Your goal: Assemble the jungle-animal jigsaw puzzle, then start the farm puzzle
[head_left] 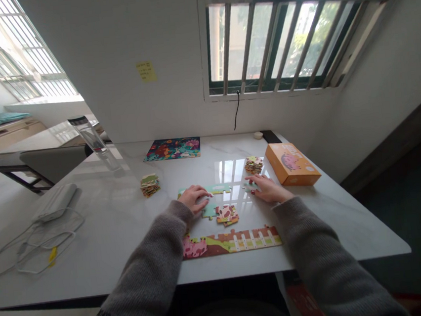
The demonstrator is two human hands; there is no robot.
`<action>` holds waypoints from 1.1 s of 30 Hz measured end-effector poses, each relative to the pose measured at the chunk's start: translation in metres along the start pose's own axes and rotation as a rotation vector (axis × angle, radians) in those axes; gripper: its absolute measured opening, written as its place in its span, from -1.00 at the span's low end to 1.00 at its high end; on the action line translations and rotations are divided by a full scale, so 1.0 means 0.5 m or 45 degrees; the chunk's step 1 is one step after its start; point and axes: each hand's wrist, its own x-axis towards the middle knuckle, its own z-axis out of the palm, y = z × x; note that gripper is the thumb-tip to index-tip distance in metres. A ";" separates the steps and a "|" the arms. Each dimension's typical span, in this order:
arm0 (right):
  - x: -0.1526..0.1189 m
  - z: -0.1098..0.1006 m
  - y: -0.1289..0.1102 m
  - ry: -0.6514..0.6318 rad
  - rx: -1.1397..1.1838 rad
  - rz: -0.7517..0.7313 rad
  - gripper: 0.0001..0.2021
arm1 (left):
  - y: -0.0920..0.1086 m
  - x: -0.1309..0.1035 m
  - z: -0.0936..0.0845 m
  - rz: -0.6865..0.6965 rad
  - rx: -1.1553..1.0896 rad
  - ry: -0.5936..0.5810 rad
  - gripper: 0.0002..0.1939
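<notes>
My left hand lies with fingers apart on the left end of a pale green strip of joined puzzle pieces. Over on the right, my right hand has its index finger stretched out and its thumb apart, touching a pale puzzle piece flat on the table. Between the hands and nearer to me are a loose light green piece and a small pile of brown-and-cream pieces. A joined bottom strip shows a pink figure and a white fence. My fingers partly cover the pieces beneath them.
Stacks of pieces stand at left and right. An orange box is at the right, a colourful picture sheet at the back. A clear bottle, a white device and its cables are on the left.
</notes>
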 end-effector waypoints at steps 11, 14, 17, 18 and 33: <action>0.017 0.005 -0.064 0.470 0.267 -0.336 -0.72 | 0.009 -0.029 -0.008 -0.031 0.012 -0.165 -0.59; 0.015 0.011 -0.065 0.413 0.138 -0.310 -0.73 | 0.010 -0.027 -0.004 -0.011 0.037 -0.126 -0.62; 0.011 0.013 -0.049 0.283 -0.026 -0.139 -0.68 | 0.013 -0.025 -0.008 -0.008 0.081 -0.083 -0.61; 0.009 0.012 -0.044 0.227 -0.067 -0.087 -0.68 | 0.015 -0.025 -0.011 -0.014 0.100 -0.071 -0.61; -0.012 -0.006 -0.124 0.133 0.456 -0.394 -0.80 | 0.072 -0.001 -0.016 0.059 -0.027 0.143 -0.61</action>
